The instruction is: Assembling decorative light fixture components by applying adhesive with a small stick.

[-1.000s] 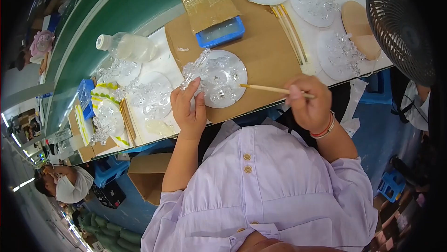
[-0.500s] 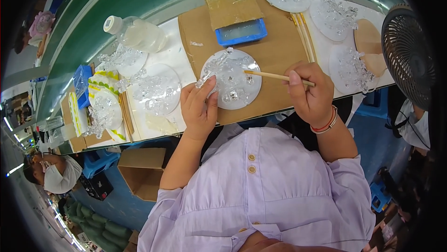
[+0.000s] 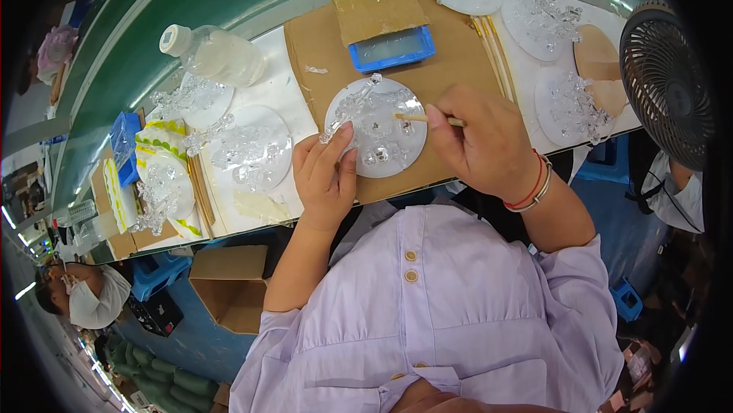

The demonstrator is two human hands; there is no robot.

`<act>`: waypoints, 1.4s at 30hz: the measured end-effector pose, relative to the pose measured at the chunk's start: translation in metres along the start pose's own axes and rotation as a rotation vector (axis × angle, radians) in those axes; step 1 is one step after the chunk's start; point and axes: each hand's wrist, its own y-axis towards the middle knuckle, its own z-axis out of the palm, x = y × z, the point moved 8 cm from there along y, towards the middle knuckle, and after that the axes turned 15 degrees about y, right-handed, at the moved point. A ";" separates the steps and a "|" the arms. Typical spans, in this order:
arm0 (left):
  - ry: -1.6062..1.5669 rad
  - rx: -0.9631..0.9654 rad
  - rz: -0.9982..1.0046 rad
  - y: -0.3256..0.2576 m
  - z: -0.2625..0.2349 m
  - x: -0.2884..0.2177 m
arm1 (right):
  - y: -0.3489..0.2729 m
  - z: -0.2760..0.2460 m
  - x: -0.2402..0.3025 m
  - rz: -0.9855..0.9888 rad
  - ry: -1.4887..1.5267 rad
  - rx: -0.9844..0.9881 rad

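A round white disc (image 3: pixel 410 156) carrying clear, crystal-like pieces (image 3: pixel 374 117) lies on a brown cardboard sheet in front of me. My left hand (image 3: pixel 326 170) is at its left edge, thumb and fingers bent around a clear piece on the disc. In my right hand (image 3: pixel 482 142) is a thin wooden stick (image 3: pixel 416 117), pinched between thumb and fingers. Its darker tip reaches over the middle of the disc; whether it touches a piece I cannot tell.
Behind the disc stands a blue tray (image 3: pixel 392 53) under a cardboard flap (image 3: pixel 376 1). More discs with clear pieces (image 3: pixel 256 146) lie left and right. A plastic bottle (image 3: pixel 221 56) is at the back left, several sticks (image 3: pixel 496 58) at the right, and a black fan (image 3: pixel 668 81) at the far right.
My right hand has come left, closer to the disc, and covers more of the stick. My left hand keeps its place on the disc. The whole view has shifted slightly.
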 end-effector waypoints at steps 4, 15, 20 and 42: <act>-0.005 -0.007 0.000 0.000 0.001 0.000 | 0.007 0.003 0.004 -0.010 0.008 0.015; -0.006 0.000 -0.006 -0.001 0.001 0.000 | 0.018 0.008 0.003 0.054 0.034 0.288; 0.005 -0.030 -0.007 0.000 -0.001 -0.001 | 0.022 0.001 -0.010 0.062 0.102 0.348; 0.051 -0.001 -0.005 -0.003 0.004 0.002 | -0.025 -0.040 -0.049 0.136 0.241 0.170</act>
